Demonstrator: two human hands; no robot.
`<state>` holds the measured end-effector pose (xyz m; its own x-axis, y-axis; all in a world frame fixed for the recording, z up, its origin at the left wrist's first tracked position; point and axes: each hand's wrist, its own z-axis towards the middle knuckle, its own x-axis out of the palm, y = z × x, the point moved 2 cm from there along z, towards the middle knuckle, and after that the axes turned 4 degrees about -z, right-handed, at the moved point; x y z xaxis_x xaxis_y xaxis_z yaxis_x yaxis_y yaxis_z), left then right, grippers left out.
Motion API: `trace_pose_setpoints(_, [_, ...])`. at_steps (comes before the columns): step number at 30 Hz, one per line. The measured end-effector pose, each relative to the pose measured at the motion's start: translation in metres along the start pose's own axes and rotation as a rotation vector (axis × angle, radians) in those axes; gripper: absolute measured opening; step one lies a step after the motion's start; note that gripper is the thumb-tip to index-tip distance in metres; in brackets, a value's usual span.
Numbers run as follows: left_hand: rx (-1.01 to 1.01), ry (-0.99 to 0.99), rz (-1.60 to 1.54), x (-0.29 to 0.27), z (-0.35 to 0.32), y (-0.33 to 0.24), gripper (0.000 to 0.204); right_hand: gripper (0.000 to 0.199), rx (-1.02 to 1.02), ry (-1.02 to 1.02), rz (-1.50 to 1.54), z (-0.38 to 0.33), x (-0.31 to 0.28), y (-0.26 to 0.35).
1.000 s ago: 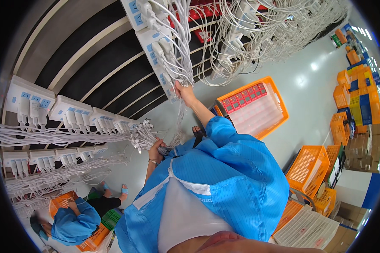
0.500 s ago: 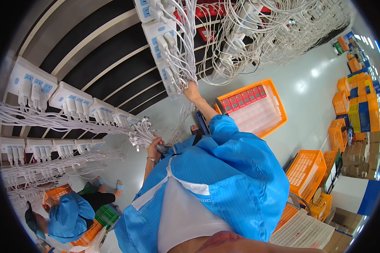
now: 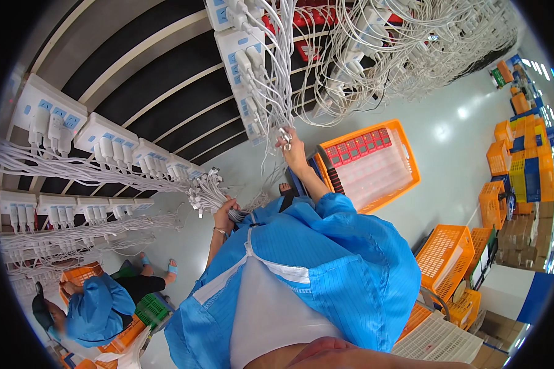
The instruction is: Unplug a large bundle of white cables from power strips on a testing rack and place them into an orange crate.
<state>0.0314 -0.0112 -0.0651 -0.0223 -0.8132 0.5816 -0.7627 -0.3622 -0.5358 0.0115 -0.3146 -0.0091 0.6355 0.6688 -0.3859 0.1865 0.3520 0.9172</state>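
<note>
Presently, our left hand (image 3: 226, 212) is closed around a thick bundle of white cables (image 3: 208, 194), in front of our blue jacket (image 3: 357, 258), with the small plugs pointing away from us. Our right hand (image 3: 295, 152) pinches several cable plugs (image 3: 285, 138); how many, we cannot tell. It is beside the lower end of the power strips (image 3: 231, 56) at the dark rack (image 3: 178, 67)'s right edge, and near the left corner of the orange crate (image 3: 391, 195), where red devices (image 3: 358, 147) lie along the far edge.
</note>
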Motion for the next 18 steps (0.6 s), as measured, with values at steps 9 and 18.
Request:
trace_pose_setpoints(9, [0.008, 0.091, 0.046, 0.008, 0.001, -0.004, 0.012, 0.015, -0.313, 0.288, 0.059, 0.013, 0.056, 0.054])
trace_pose_setpoints(18, [0.019, 0.041, -0.027, 0.000, 0.005, -0.003, 0.013, 0.026, 0.364, 0.378, 0.545, 0.030, 0.069, 0.010])
